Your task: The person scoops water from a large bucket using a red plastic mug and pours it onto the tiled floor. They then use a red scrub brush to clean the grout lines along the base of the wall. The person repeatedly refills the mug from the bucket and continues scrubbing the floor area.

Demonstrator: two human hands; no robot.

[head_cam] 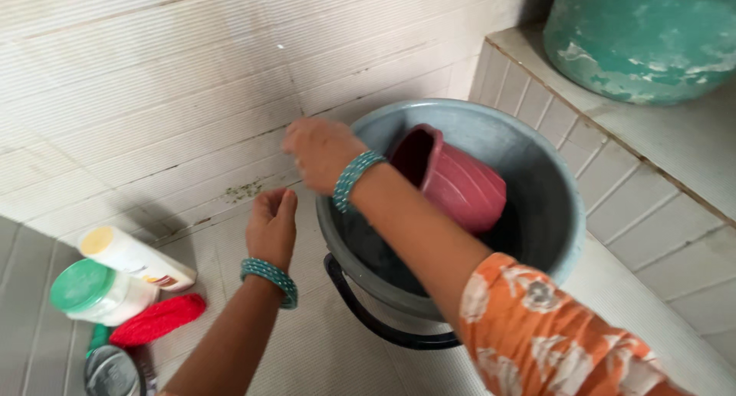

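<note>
A: Where are the two hands?

B: Both are out over the tiled floor (322,358), in front of a ribbed tiled wall (153,97). The right hand (320,152) is raised, its arm crossing the near rim of a grey bucket (552,212). The left hand (272,226) sits lower and just to the left of it, the two close but apart.

A: Is either one gripping anything?

B: Neither, as far as shows. The right hand is blurred, its fingers bent loosely downward with nothing seen in them. The left hand is slack, fingers curled a little, palm empty. Each wrist carries a teal bangle.

A: And the bucket relative to them?

B: Just right of both hands. The right wrist is at its left rim; whether it touches, I cannot tell. A dark red mug (452,183) lies tipped on its side inside the bucket, mouth turned toward the right hand, just beyond the wrist. The bucket's black handle (368,312) hangs down its near side, below the forearm.

A: Anything on the other side?

B: Left of the left hand and below it, well apart: a white bottle with a yellow cap (138,258) lying down, a jar with a green lid (100,292), a red scrubber (157,319). Far right of the hands, a worn green tub (644,43) stands on a tiled ledge (675,143).
</note>
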